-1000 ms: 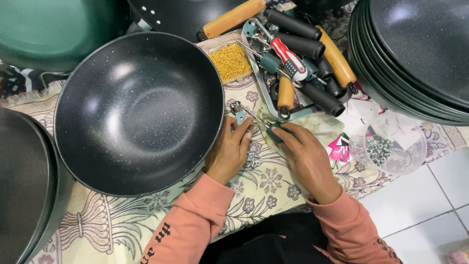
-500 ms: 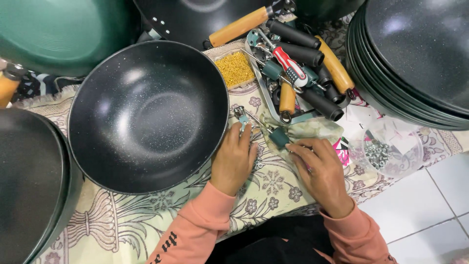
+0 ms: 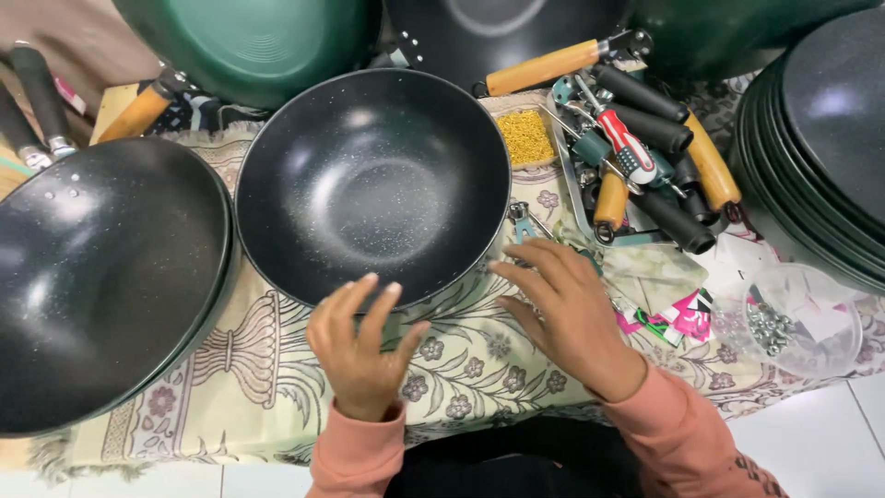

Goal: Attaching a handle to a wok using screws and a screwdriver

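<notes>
Both hands have drawn back from the small metal tool (image 3: 522, 221), and now the left hand (image 3: 362, 350) rests open-fingered at the near rim of the black wok (image 3: 369, 184). The right hand (image 3: 572, 309) lies open and empty on the floral cloth (image 3: 461, 369), just near of the tool. White floor tile (image 3: 820, 443) shows at the near right.

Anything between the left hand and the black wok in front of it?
Nothing visible. The left hand is open with its fingertips at the near rim of the black wok; only patterned cloth lies under the hand.
</notes>
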